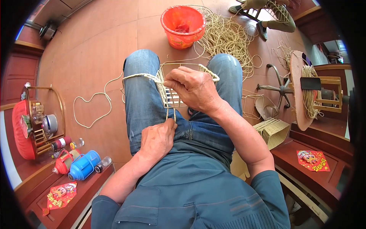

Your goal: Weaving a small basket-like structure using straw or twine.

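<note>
Between my knees sits a small rectangular wire frame point(176, 107), with pale straw cord point(143, 76) wound along its left side and at its far right corner. My right hand point(196, 89) is over the frame, thumb and fingers pinched on the cord at the left side; the palm hides part of the frame. Nearer to me, my left hand point(158, 138) is closed on cord strands that run down from the frame's near edge. A loose length of the cord crosses my left thigh and trails onto the floor at the left.
A red bucket point(183, 28) stands ahead beside a large tangled heap of cord point(225, 36). At far right another person's legs point(280, 23) show. A swivel-chair base point(282, 88) and a woven basket point(275, 131) are at right. Blue and red thermos flasks point(84, 165) stand at left.
</note>
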Motion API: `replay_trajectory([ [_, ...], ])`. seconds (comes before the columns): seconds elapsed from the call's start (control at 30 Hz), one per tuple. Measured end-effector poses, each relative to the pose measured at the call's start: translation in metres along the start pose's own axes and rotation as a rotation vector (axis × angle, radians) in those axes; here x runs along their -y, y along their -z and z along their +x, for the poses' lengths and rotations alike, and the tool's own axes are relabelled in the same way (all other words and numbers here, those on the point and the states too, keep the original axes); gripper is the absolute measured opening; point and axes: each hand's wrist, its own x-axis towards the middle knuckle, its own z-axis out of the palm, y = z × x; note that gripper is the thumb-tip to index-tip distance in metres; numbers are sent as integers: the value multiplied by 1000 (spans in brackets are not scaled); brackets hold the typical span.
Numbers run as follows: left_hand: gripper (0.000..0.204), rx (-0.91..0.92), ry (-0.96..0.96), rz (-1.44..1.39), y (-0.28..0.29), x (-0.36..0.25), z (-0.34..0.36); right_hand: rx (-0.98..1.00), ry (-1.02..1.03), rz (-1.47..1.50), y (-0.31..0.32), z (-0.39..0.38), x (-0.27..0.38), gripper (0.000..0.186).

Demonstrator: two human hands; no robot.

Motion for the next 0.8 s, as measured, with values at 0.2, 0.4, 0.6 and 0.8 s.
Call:
replay_trajectory([
  [0.2, 19, 28, -17, 76, 4, 2, -4, -5, 2, -16, -2, -5, 1, 16],
  [0.4, 17, 49, 3, 97, 7, 2, -4, 5, 7, -14, -1, -4, 3, 17],
  [0.6, 17, 42, 13, 60, 17, 3, -6, -19, 32, -25, 0, -3, 3, 15],
  [0.8, 17, -4, -94, -58, 52, -1, 5, -5, 16, -53, 0, -4, 6, 16],
])
